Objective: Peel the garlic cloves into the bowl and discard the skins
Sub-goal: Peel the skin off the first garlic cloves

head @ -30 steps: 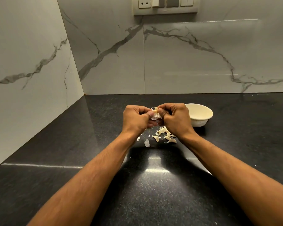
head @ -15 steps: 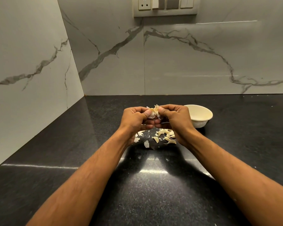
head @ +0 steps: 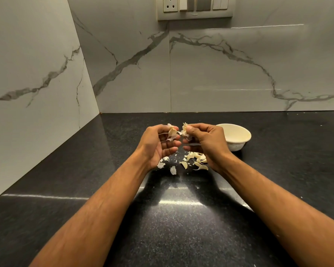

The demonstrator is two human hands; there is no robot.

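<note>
Above the black counter my left hand (head: 159, 144) pinches a pale garlic piece (head: 172, 133) with loose skin hanging from it. A small gap away, my right hand (head: 205, 140) pinches a second garlic piece (head: 185, 130) between thumb and fingers. Under both hands lies a heap of garlic cloves (head: 196, 158) and papery skins (head: 173, 170) on the counter. A small white bowl (head: 239, 136) stands just right of my right hand; its inside looks bare from here.
The black speckled counter (head: 172, 228) runs to marble walls at the back and on the left. A switch plate with a socket (head: 194, 7) hangs on the back wall above the hands.
My hands rose a little and drew apart. The garlic they held together has split into two pieces, one in each hand.
</note>
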